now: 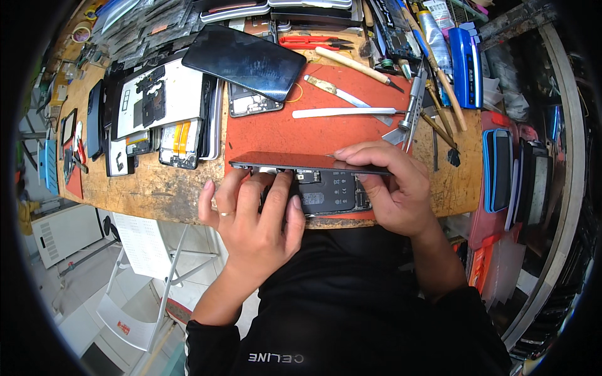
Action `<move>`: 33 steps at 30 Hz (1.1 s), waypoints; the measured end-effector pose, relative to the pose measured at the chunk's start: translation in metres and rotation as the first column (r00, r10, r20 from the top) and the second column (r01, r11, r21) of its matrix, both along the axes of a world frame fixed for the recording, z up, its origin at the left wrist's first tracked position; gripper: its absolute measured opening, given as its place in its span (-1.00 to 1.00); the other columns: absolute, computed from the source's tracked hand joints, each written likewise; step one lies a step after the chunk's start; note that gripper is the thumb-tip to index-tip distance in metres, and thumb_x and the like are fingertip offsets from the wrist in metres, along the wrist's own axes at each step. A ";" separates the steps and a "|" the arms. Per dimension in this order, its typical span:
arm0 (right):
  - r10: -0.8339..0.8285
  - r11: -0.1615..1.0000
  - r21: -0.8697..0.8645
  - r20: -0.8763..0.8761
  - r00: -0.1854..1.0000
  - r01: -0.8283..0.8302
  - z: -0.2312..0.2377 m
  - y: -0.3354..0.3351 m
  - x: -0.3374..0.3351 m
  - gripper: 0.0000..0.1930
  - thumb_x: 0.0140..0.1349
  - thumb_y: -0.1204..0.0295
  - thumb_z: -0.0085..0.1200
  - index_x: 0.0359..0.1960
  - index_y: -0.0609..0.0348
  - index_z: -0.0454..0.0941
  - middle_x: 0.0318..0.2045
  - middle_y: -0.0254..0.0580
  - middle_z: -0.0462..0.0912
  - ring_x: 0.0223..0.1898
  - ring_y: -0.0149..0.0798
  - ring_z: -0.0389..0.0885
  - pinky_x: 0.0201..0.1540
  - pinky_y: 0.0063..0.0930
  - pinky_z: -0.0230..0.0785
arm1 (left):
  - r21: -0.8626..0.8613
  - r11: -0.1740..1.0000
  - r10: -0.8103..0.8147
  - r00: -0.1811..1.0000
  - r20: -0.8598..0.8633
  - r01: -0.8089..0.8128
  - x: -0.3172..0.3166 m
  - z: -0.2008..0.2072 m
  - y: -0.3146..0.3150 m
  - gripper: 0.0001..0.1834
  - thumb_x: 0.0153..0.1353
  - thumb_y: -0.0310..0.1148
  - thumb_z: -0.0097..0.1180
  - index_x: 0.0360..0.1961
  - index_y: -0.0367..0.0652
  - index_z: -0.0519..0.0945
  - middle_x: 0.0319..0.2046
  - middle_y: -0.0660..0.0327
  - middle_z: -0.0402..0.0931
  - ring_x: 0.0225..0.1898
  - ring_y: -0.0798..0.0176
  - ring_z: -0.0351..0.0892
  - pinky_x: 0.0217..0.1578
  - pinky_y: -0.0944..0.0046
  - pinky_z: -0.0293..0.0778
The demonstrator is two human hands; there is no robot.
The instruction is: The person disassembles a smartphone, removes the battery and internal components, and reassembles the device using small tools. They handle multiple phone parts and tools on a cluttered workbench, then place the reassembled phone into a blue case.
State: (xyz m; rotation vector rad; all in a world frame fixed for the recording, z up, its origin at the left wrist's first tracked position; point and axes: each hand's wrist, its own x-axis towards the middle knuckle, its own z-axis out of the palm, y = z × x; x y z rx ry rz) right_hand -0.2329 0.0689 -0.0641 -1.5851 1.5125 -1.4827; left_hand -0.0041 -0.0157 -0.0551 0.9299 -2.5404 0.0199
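Observation:
An opened smartphone [329, 191] lies at the table's front edge, its black battery and inner parts showing. Its dark screen panel [282, 161] stands tilted up along the far side of the body. My right hand [398, 188] grips the panel's right end, fingers on top and thumb beneath. My left hand [260, 210], a ring on one finger, has its fingers spread and reaching into the gap between panel and body at the left. Those fingertips are partly hidden by the panel, so I cannot see exactly what they touch.
On the red mat [263, 135] lie a white stick tool [345, 113], a metal blade [338, 94] and a wooden-handled tool [351, 66]. A dark phone panel [244, 62] rests across other phone parts. Opened phones [182, 144] are stacked left; red-handled pliers [307, 42] lie behind.

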 end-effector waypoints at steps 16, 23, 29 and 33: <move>-0.012 1.000 -0.025 0.012 1.000 0.012 0.002 -0.001 0.000 -0.58 0.09 0.90 0.14 -0.01 0.34 0.69 -0.06 0.08 0.84 -0.01 -0.01 0.88 0.07 -0.25 0.71 | 0.010 1.000 -0.016 0.994 -0.106 0.017 0.016 -0.006 -0.004 -0.65 0.19 -0.20 0.28 -0.04 -0.05 0.85 -0.17 0.26 0.68 0.22 0.05 0.52 0.45 -0.16 -0.09; -0.020 0.999 -0.044 0.020 1.000 0.021 -0.001 -0.001 0.000 -0.60 0.12 0.89 0.14 -0.01 0.33 0.68 -0.07 0.06 0.84 -0.03 -0.03 0.88 0.06 -0.26 0.71 | -0.070 0.996 -0.051 0.996 -0.071 0.047 0.012 -0.011 -0.003 -0.68 0.21 -0.24 0.30 -0.05 -0.07 0.84 -0.11 0.22 0.71 0.24 0.00 0.52 0.44 -0.15 -0.01; -0.022 0.999 -0.032 0.007 1.000 0.022 0.001 -0.002 0.001 -0.61 0.14 0.89 0.14 -0.02 0.33 0.68 -0.08 0.05 0.84 -0.03 -0.02 0.88 0.05 -0.26 0.70 | -0.142 0.989 -0.042 0.998 -0.040 0.036 0.012 -0.019 -0.003 -0.64 0.26 -0.11 0.25 -0.03 0.03 0.88 -0.15 0.33 0.70 0.17 0.17 0.54 0.43 -0.12 -0.05; -0.020 0.999 -0.034 0.010 1.000 0.021 0.001 -0.002 0.000 -0.63 0.17 0.88 0.14 -0.01 0.32 0.68 -0.08 0.04 0.84 -0.03 -0.03 0.88 0.05 -0.27 0.71 | -0.124 0.992 -0.022 0.997 -0.075 0.013 0.014 -0.019 -0.003 -0.64 0.26 -0.09 0.25 -0.05 0.02 0.87 -0.16 0.32 0.70 0.17 0.17 0.54 0.42 -0.12 -0.03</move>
